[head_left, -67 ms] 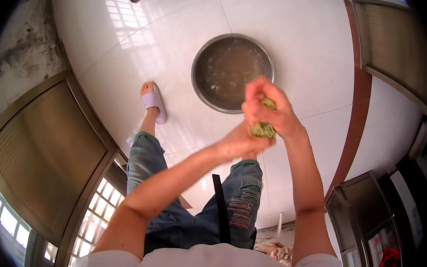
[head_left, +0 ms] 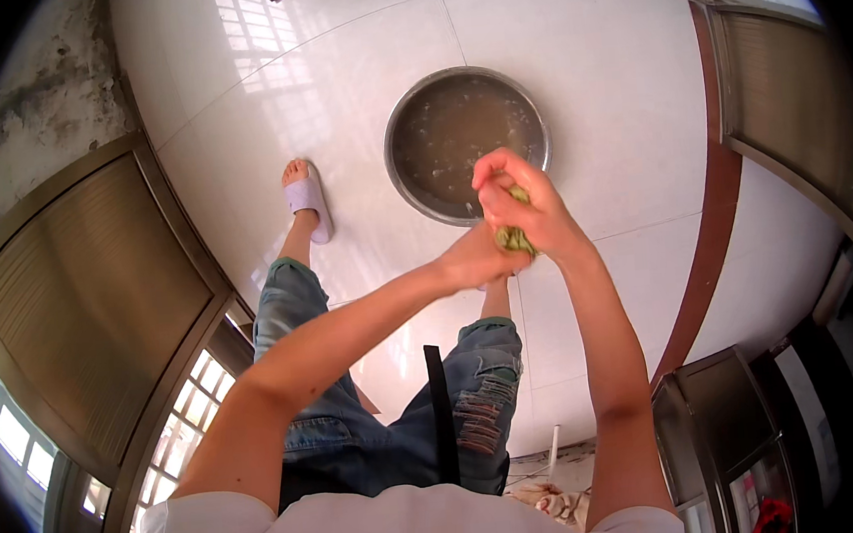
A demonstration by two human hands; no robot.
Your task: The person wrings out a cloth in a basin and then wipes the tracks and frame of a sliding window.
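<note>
A crumpled yellow-green cloth (head_left: 516, 241) is bunched between my two hands. My left hand (head_left: 479, 258) grips its lower end, with the fingers wrapped round it. Just above, my right hand (head_left: 534, 206) is closed on the upper end, and a bit of cloth shows between its thumb and fingers. The two hands are close together over the near right rim of a round metal basin (head_left: 391, 169). Cloudy brown water (head_left: 456, 129) with pale flecks of foam fills much of the basin.
The basin stands on a pale tiled floor (head_left: 612, 81). My foot in a lilac slipper (head_left: 309, 204) is left of it. Brown-framed door panels stand at the left (head_left: 99, 302) and right (head_left: 793, 87). A dark red strip (head_left: 710, 234) runs along the right side of the floor.
Both hands have shifted slightly left and up in the picture with the cloth, toward the basin. Less of the cloth shows between them.
</note>
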